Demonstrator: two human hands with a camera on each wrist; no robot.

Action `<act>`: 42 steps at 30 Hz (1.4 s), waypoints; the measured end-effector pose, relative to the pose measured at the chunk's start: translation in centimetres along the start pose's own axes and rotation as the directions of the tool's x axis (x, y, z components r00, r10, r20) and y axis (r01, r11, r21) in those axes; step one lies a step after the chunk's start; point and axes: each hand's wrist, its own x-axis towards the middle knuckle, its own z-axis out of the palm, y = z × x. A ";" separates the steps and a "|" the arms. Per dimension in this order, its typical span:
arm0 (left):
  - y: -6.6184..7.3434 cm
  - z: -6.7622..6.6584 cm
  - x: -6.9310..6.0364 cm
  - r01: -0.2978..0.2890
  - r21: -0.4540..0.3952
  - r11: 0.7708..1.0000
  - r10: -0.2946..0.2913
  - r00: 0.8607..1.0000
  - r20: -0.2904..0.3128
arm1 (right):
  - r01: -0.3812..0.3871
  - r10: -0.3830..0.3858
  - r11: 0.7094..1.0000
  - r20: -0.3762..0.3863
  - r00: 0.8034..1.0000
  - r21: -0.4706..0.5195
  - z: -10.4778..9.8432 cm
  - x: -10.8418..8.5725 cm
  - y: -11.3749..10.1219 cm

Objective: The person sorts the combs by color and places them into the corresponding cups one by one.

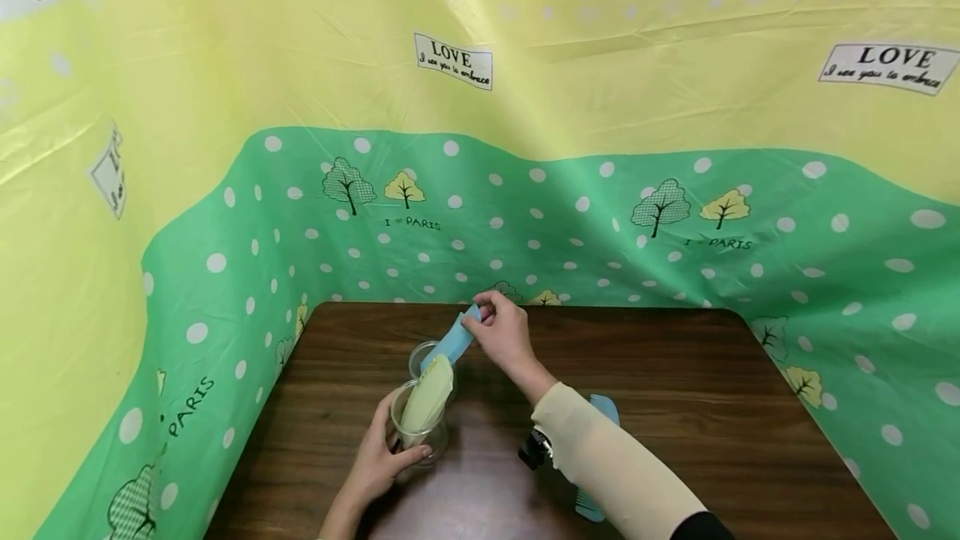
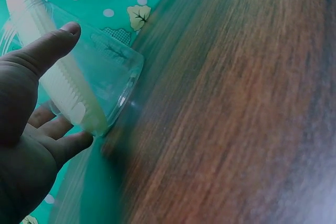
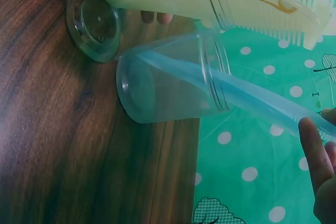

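Observation:
My left hand (image 1: 378, 452) grips a clear plastic cup (image 1: 437, 440) from its side, thumb in front. A pale yellow-green comb (image 1: 427, 398) leans upright in this cup, its upper end above the rim. Just behind stands a second clear cup (image 3: 168, 98). A light blue comb (image 1: 453, 342) slants into it, one end near the cup's bottom in the right wrist view. My right hand (image 1: 506, 336) pinches the blue comb's upper end between thumb and fingers. In the left wrist view, the left thumb (image 2: 58, 43) lies across the front cup.
Another blue comb (image 1: 588, 507) lies on the dark wooden table (image 1: 675, 357), partly hidden under the right forearm. A black device (image 1: 534, 450) sits at the right wrist. Green and yellow patterned cloth (image 1: 570, 215) hangs along the table's back and sides.

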 end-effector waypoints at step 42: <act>0.3 0.2 -0.2 0.036 -0.009 0.999 -0.036 0.999 -0.013 | 0.035 -0.025 0.987 0.070 0.997 -0.155 -0.4 -1.1 0.7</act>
